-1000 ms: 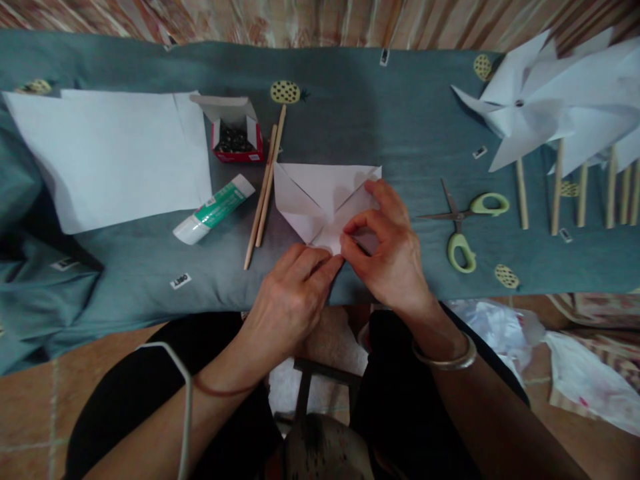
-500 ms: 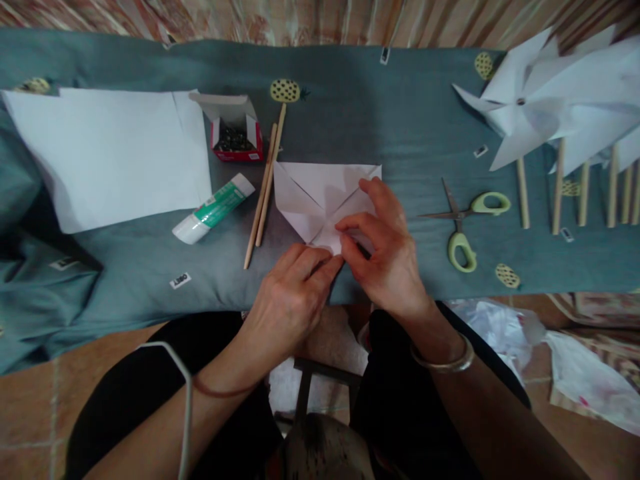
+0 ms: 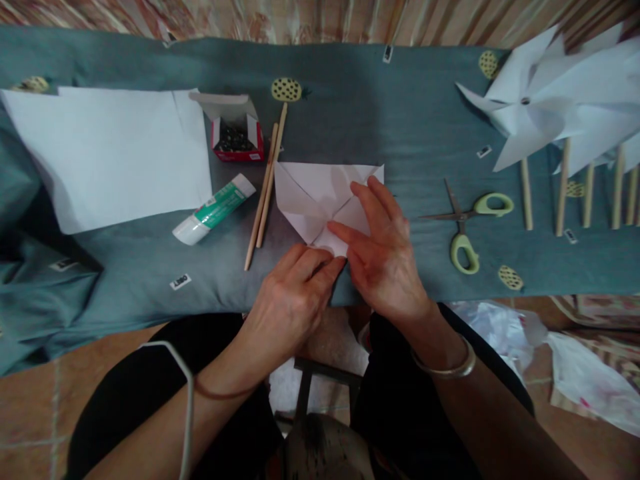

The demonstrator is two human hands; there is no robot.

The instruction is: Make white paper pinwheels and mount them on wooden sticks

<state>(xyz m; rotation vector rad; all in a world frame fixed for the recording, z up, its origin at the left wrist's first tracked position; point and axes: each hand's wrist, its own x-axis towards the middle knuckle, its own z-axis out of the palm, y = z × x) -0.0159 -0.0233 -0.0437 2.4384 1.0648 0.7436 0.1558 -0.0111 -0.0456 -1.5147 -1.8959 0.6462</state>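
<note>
Both hands rest on the folded paper (image 3: 320,197) at the near edge of the cloth (image 3: 380,113) — the right hand (image 3: 383,257) lies flat, fingers spread, while the left hand (image 3: 295,293) presses its fingertips together on the near corner. Two sticks (image 3: 265,193) lie just left; scissors (image 3: 465,223) lie to the right.

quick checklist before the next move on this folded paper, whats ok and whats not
1. Folded paper lies flat on the blue cloth: ok.
2. Left hand pins the near corner: ok.
3. Right hand rests flat on the right flap, fingers spread: ok.
4. Flap tips meet at the centre: cannot tell, hidden by fingers.
5. Glue stick and sticks lie beside the paper, left of it: ok.
6. Scissors lie clear of both hands: ok.
</note>
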